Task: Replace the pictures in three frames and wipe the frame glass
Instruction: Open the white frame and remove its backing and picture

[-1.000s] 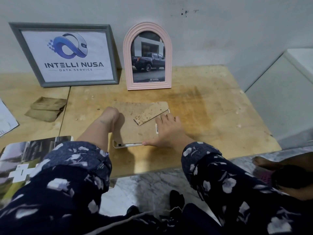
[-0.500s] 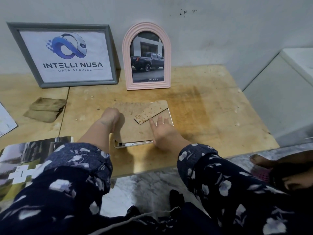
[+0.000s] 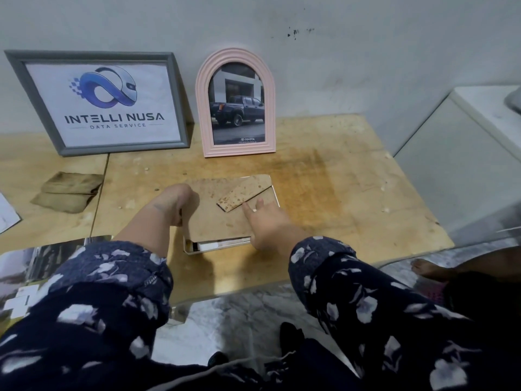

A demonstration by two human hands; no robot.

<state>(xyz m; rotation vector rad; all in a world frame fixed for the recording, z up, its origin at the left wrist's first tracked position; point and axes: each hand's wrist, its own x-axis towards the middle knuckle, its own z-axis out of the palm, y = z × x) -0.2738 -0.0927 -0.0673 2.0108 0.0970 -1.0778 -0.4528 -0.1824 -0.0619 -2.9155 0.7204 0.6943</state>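
Against the wall at upper left, a grey-framed logo print (image 3: 95,104) and pink arched frame with a truck photo (image 3: 236,104) stand apparently finished; a third frame (image 3: 229,214) lies face-down at centre.
Left hand (image 3: 174,206) curls over its left edge; right hand (image 3: 266,225) presses straight fingers flat on its brown backing board.

Wooden table (image 3: 352,193), surface stained. White cabinet (image 3: 465,170) stands at its right edge. Grey wall (image 3: 366,52) behind bears dark specks. Marble-patterned floor (image 3: 239,320) below.
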